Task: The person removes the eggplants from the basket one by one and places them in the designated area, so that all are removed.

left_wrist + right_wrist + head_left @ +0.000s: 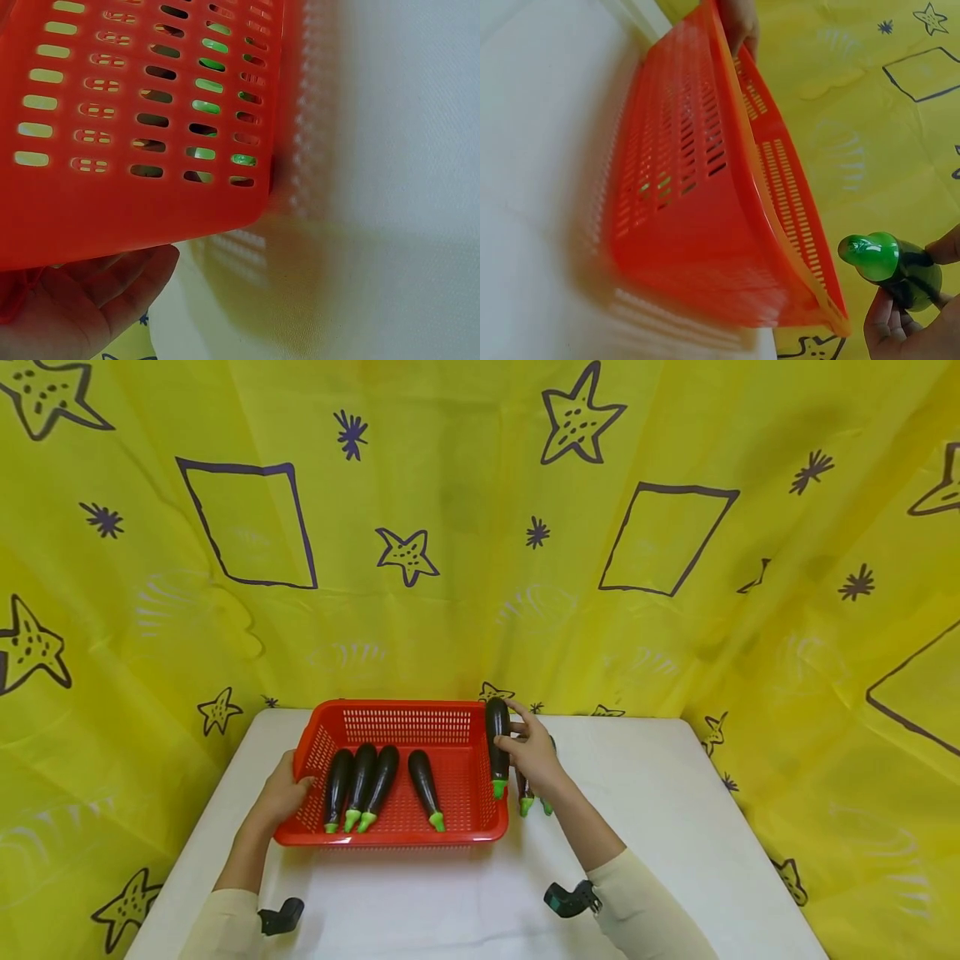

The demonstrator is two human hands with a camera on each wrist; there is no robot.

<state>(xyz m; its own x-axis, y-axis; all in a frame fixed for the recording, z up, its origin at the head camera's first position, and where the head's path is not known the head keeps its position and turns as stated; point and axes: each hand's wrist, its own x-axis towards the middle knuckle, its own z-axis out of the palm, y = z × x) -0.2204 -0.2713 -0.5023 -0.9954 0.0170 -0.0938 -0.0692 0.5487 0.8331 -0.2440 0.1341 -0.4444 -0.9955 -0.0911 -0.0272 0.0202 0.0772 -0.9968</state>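
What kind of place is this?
Maybe a curtained recording booth: yellow star-printed fabric hangs around a flat white table, and a small black device sits at each cream sleeve.

A glossy, green-stemmed black eggplant (496, 727) is held at the right rim of a red slotted basket (390, 839); four eggplants (386, 781) lie inside.
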